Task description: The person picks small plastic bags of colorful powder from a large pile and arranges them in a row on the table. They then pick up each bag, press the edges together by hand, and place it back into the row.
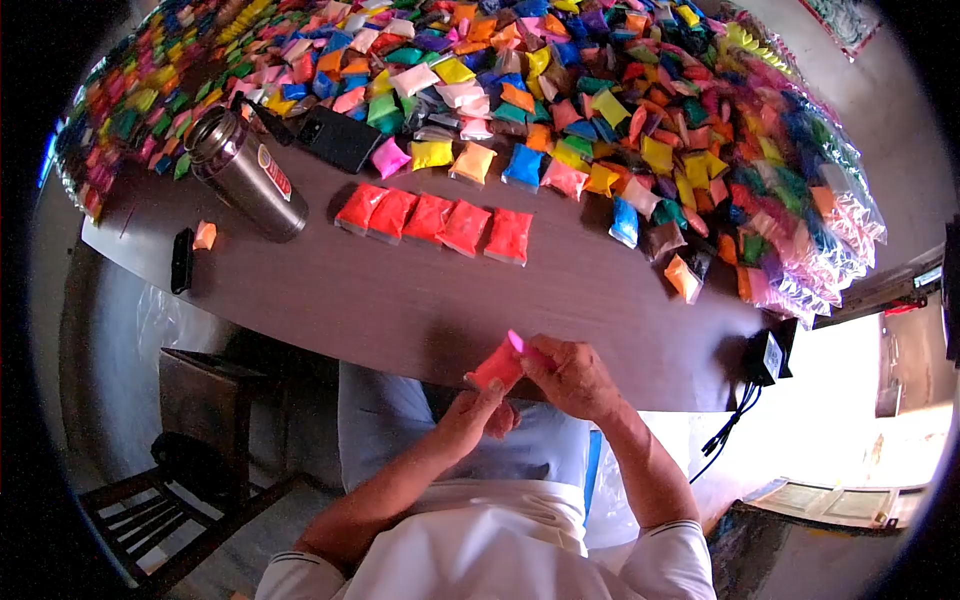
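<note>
My left hand (pixel 477 416) pinches the lower end of a small red packet (pixel 497 366) just off the table's near edge. At the packet's upper end is my right hand (pixel 573 378), its fingers closed on a small bright pink piece (pixel 517 341). The kind of that pink piece cannot be made out. It overlaps or touches the packet. On the table beyond my hands lies a row of several similar red packets (pixel 430 216) in clear wrapping, filled with a soft-looking material.
Colourful packets (pixel 455 70) are heaped across the back of the brown table (pixel 330 300). A metal flask (pixel 250 180) stands at the left by a black phone-like object (pixel 342 139). A black box with cables (pixel 765 358) is at the right edge. A chair (pixel 170 520) is lower left.
</note>
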Demonstrator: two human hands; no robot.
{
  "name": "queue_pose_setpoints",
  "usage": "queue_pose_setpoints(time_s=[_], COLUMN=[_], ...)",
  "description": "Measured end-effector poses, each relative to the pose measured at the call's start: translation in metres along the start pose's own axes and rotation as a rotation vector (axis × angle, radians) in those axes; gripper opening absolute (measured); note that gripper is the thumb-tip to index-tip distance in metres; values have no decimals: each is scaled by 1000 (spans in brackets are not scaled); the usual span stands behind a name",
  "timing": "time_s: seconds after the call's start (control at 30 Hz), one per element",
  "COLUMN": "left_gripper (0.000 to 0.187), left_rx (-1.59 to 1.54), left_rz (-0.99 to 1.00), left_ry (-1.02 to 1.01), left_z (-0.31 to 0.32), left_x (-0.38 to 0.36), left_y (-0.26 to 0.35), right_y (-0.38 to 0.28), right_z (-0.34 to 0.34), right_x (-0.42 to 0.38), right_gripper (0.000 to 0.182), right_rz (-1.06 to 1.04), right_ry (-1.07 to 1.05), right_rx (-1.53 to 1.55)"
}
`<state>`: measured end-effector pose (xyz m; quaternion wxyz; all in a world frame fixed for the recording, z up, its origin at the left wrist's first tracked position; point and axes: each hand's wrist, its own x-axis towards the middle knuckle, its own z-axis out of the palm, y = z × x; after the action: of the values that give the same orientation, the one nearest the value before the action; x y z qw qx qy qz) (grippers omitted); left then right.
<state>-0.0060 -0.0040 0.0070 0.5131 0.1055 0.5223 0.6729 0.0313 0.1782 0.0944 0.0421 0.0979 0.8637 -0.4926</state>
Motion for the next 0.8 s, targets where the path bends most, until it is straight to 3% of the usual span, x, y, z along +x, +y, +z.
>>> queue_pose_setpoints(time_s=[0.07, 0.27, 0.37, 0.7, 0.8], left_gripper=[64, 61, 60, 55, 54], left_rx=[61, 41, 37, 98, 291], left_rz=[15, 74, 78, 115, 104], left_ry=[32, 95, 133, 155, 162], left_z=[2, 5, 8, 15, 15], left_x=[1, 4, 5, 4, 5], left_y=[2, -3, -7, 4, 6], right_y=[-5, 12, 11, 7, 21], right_z=[-4, 2, 10, 28, 18], right_x=[-1, -18, -22, -16, -14], right_gripper=[28, 40, 36, 22, 22], right_rz=[158, 179, 155, -3, -18], right_ry=[137, 214, 196, 276, 341], right_rx=[-168, -44, 18, -445, -509])
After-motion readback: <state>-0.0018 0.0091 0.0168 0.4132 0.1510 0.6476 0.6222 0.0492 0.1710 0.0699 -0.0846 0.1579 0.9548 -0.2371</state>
